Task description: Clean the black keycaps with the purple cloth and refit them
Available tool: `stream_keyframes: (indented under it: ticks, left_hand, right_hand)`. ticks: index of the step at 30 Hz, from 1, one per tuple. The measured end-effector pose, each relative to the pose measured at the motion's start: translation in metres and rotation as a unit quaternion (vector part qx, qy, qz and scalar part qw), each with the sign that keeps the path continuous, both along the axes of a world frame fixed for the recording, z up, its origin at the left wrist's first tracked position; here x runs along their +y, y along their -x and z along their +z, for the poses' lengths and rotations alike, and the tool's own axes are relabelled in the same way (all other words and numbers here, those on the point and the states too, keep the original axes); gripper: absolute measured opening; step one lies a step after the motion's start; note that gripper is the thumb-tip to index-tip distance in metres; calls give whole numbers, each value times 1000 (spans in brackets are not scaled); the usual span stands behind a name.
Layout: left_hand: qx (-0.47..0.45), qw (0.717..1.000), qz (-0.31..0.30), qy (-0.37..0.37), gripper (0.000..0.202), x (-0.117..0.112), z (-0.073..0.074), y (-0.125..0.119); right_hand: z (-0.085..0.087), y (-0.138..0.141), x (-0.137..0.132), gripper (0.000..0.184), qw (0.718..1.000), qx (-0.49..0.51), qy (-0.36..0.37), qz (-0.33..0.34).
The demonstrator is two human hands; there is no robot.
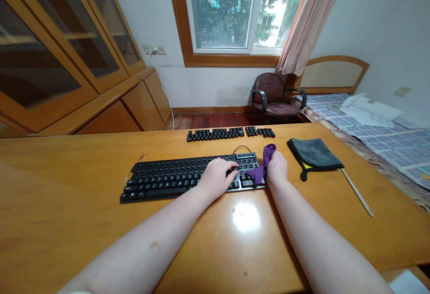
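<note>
A black keyboard (161, 192) lies on the wooden desk, its right part showing bare spots where keycaps are off. My left hand (217, 176) rests on it right of the middle, thumb and forefinger apart with a small gap between them. At the keyboard's right end my right hand (277, 168) is closed around a purple cloth (258, 175). Part of that cloth hangs over the number pad and touches it; the rest sticks up above my fist. Loose black keycaps (215, 134) stand in rows behind the keyboard, near the desk's far edge.
To the right lie a folded grey cloth (316, 153) and a thin pale stick (358, 193). A clear, thin object (126, 179) lies by the keyboard's left end. Beyond the desk (67, 195) are a chair (273, 94), a bed (379, 119) and a glass-door cabinet (97, 79).
</note>
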State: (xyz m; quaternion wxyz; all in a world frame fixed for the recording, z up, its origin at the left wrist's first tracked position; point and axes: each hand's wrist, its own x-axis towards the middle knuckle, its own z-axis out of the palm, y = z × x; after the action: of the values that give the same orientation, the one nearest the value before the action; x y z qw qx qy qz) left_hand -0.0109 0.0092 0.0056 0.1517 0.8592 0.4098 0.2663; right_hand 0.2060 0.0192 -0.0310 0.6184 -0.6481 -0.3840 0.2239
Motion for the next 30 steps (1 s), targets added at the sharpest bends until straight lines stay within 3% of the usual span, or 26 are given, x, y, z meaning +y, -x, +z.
stream_keyframes:
  ticks: [3,8,11,15,19,23,26,30]
  left_hand:
    - [-10,1000,-21,1,19,-1,1,-3]
    - [-3,1000,1,7,19,-3,0,-6]
    - [4,1000,12,13,21,-3,0,-4]
    - [-3,998,44,37,23,0,3,1]
    - [4,998,44,51,25,3,4,3]
    - [18,998,28,54,25,3,4,2]
    - [24,998,14,49,24,3,3,1]
    - [33,999,-1,36,24,3,1,1]
  right_hand:
    - [8,17,1,36,997,52,30,54]
    - [13,32,-1,36,983,112,15,148]
    - [14,35,-2,36,977,134,17,165]
    - [15,31,-2,36,990,106,18,95]
    - [9,14,0,35,1000,-6,30,3]
    - [-5,-11,3,29,976,-64,82,-191]
    - [-10,-21,4,26,969,-69,83,-223]
    - [-3,-11,2,25,976,-67,78,-194]
